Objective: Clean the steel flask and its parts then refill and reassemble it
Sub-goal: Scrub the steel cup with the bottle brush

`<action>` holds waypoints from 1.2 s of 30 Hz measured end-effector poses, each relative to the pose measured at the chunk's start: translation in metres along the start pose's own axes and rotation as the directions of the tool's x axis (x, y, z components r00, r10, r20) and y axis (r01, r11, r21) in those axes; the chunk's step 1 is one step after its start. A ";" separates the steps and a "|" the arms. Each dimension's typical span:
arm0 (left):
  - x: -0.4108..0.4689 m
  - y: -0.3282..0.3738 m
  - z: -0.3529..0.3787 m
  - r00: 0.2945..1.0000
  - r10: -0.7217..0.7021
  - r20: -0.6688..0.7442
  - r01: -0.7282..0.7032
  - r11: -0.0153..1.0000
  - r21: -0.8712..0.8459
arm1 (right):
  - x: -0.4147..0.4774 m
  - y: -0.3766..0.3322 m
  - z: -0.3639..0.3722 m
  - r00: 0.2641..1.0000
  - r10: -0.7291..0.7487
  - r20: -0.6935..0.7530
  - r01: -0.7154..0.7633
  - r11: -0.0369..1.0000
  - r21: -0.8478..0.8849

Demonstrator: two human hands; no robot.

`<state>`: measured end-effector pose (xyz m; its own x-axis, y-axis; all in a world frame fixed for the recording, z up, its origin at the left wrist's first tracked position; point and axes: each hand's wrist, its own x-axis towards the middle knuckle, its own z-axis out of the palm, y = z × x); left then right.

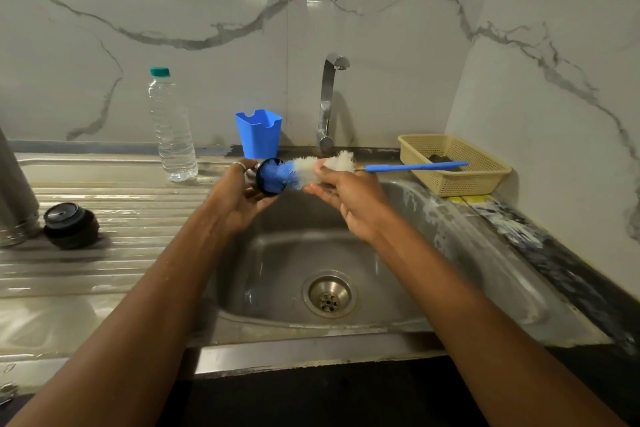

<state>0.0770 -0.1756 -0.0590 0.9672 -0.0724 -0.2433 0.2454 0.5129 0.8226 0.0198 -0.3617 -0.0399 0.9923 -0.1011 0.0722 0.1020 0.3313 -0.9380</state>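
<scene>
Scrubbing of a flask part over the stainless-steel sink basin [398, 288]. The left hand [239, 199] holds a small, dark, round flask cap [269, 181] above the basin's rear edge, its grip closed round the back of the cap so that the open mouth faces right. The right hand [349, 199] holds a long bottle brush [412, 167] with blue and white bristles and a thin blue handle. Its grip is closed on the white bristle section, close to where the handle begins, not on the handle itself. The brush's long axis lies nearly level, running left to right. The blue bristle tip sits in the cap's mouth, just left of the right hand, while the free handle end reaches over the beige plastic mesh basket [467, 184] at the right of the worktop. The coming stroke appears to depend on keeping the brush axis in line with the cap mouth. The tall steel flask body [15, 191] stands at the far left of the ribbed steel worktop [138, 263], with a black round stopper [71, 225] just beside its base. Both are well apart from the hands and nearer the left one. A clear plastic water bottle with a green top [173, 135], a blue plastic cup [259, 135] and a chrome tap [327, 97] stand behind. By this evidence cleaning is under way, with refilling and reassembly not yet done.
</scene>
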 end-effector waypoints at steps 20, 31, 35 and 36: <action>0.009 -0.006 0.012 0.997 0.046 0.055 -0.050 0.996 0.068 | 0.009 0.009 -0.011 0.804 -0.355 0.478 0.594 0.420 -0.686; 0.012 -0.006 0.002 0.999 -0.009 0.030 0.008 0.999 0.036 | 0.006 0.004 -0.011 0.943 -0.316 0.102 0.331 0.864 -0.379; 0.016 -0.006 0.006 1.000 0.009 0.007 -0.010 0.996 0.084 | 0.003 0.006 -0.005 0.852 -0.241 0.466 0.523 0.457 -0.720; 0.015 -0.005 0.006 1.000 0.018 0.004 -0.019 0.996 0.087 | 0.002 0.008 0.000 0.904 -0.209 0.373 0.421 0.586 -0.692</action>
<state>0.0909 -0.1843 -0.0640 0.9718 -0.0665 -0.2260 0.2320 0.4381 0.8685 0.0224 -0.3595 -0.0476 0.9021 0.1892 0.3878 0.4286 -0.4975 -0.7542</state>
